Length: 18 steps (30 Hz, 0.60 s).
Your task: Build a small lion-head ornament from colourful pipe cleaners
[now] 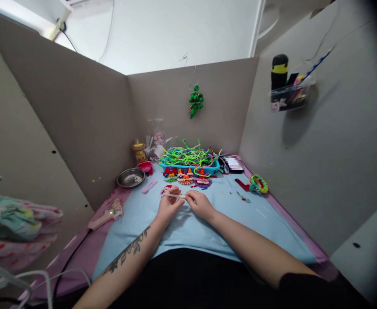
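Over the blue cloth, my left hand (168, 207) and my right hand (202, 204) meet at the fingertips. Between them runs a thin whitish stick (174, 195), too small to name more closely. My left fingers are curled around it, and my right thumb and fingers pinch its right end. Just behind my left hand lies a pink-and-white fuzzy piece (167, 189), partly hidden. Farther back sit several fuzzy wire crafts in orange and purple, among them an orange-and-white one (185, 177).
A blue tray (188, 169) heaped with bright fuzzy wires stands at the back. At left are a metal bowl (130, 178) and a pink glue gun (106, 216) with a cord. At right lie coiled wires (258, 183) and a phone (235, 164). Grey panels enclose the table.
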Available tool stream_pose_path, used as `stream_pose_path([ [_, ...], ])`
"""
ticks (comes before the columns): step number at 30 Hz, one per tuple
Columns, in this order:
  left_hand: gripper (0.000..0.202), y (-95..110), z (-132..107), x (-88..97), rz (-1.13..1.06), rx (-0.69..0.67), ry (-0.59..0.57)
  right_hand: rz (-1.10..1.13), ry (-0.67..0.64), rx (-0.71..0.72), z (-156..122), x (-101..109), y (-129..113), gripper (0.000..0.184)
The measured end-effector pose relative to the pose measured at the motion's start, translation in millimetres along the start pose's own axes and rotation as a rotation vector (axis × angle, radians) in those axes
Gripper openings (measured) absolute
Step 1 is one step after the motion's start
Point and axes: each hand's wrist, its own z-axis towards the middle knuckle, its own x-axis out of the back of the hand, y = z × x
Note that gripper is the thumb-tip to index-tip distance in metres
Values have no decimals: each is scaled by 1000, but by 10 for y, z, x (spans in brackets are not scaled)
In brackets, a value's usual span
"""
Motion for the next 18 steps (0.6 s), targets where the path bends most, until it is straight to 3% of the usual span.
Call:
stream_pose_path([
  [3,60,15,-10,11,-112,-73,57,-9,8,-15,6,7,0,15],
  [5,58,41,-23,30,-81,-83,109,-18,10,-22,10,13,-1,14],
  [8,50,76,-38,59,166,-106,158,-16,13,-24,14,24,-8,15],
  [11,42,98,-33,73,452,-218,187,12,-5,-16,16,37,-22,17],
  [15,21,112,-13,65,630,-342,91,40,-34,4,12,49,-31,19],
  [18,14,109,-14,51,653,-297,61,57,-22,15,8,49,-23,20],
])
